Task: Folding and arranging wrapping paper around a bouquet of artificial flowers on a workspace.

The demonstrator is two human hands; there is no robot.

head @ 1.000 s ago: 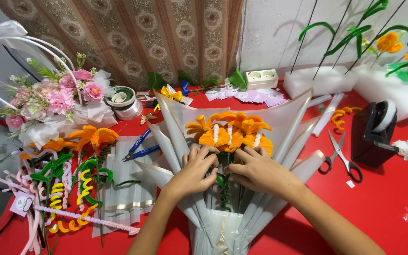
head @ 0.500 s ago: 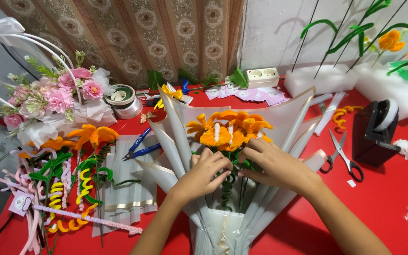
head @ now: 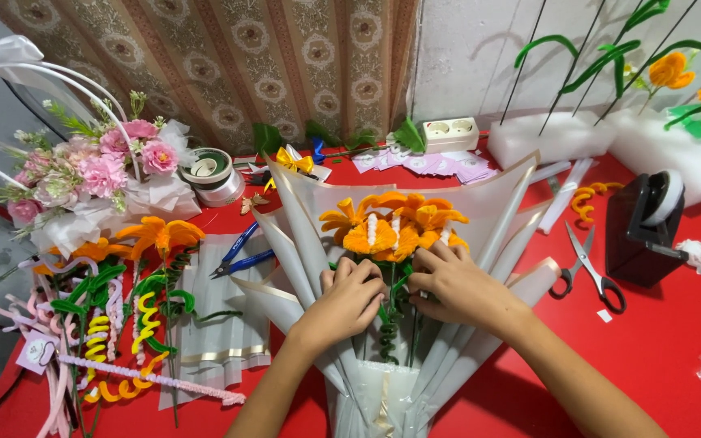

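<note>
Fingers [head: 342,272] of the left hand [head: 349,300] curled onto the green stems [head: 389,320], grasping them just under the orange flowers [head: 395,225], while the right hand [head: 456,284] pressed spread fingers against the blooms' right side, gripping nothing fully. That bouquet lay in cream wrapping paper [head: 480,203] at the middle of the red surface [head: 659,341], near its front edge. Scissors [head: 586,268] sat toward the right edge. Doing this well probably meant nudging heads gently, keeping stems bunched, not crushing petals
</note>
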